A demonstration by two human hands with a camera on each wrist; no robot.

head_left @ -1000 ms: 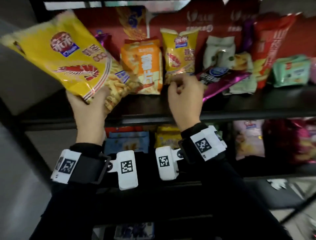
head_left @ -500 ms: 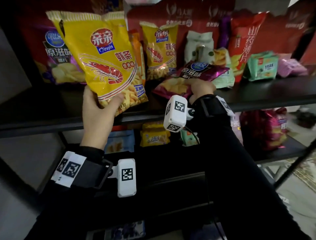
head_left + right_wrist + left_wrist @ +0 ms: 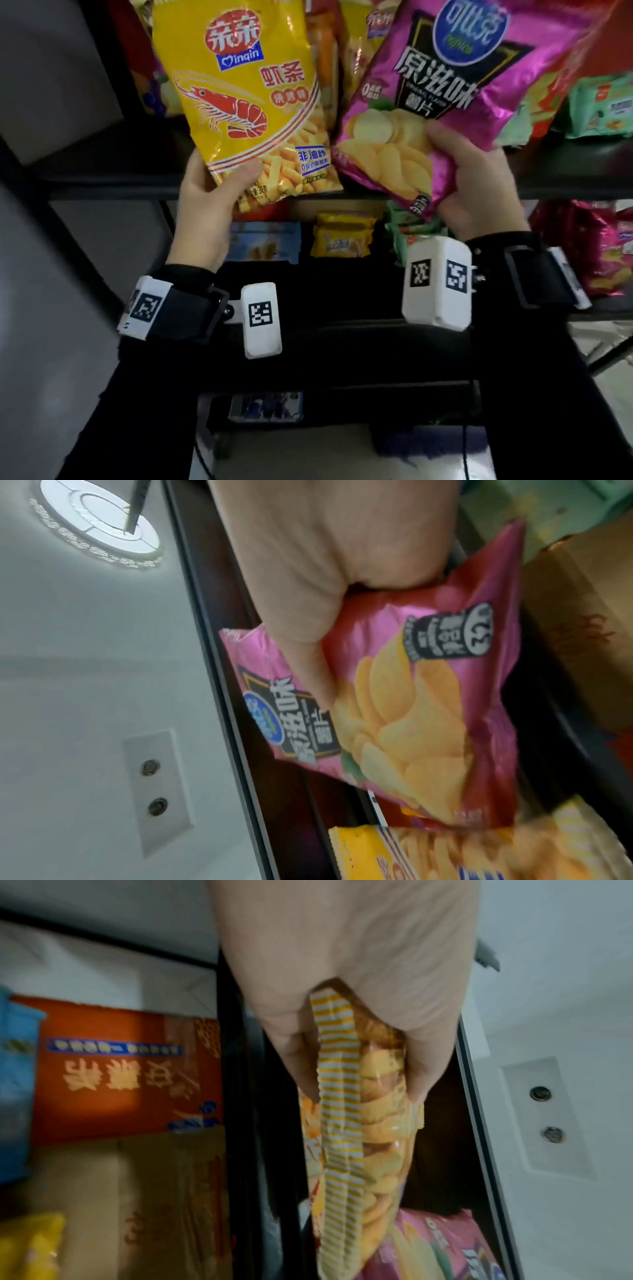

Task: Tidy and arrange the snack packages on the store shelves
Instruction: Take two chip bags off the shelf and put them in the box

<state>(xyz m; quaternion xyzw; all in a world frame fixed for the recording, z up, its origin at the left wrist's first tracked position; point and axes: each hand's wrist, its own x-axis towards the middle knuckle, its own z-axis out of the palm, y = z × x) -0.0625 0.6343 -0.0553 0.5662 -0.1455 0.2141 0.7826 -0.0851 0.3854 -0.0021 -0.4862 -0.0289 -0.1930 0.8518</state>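
The yellow snack bag [image 3: 239, 102] carries a red shrimp drawing, a red and blue logo and a yellow-and-white striped bottom seam. The magenta chip bag [image 3: 445, 102] shows pale yellow chips, a black panel with white characters and a blue round logo. At the right edge of the frame sits a mint-green pack [image 3: 603, 106]; the shelf [image 3: 102, 178] is black.

Dim light across the head view, lower shelves sinking into shadow, and the pink chip bag [image 3: 442, 85] throws foil glare while its top corner smears with motion blur. Shelf lines bow at the wide-angle edges. Left wrist view: the orange box [image 3: 126, 1069] is soft and blurred. Right wrist view: a round ceiling lamp [image 3: 99, 526] glows bright, the wall beside it pale.
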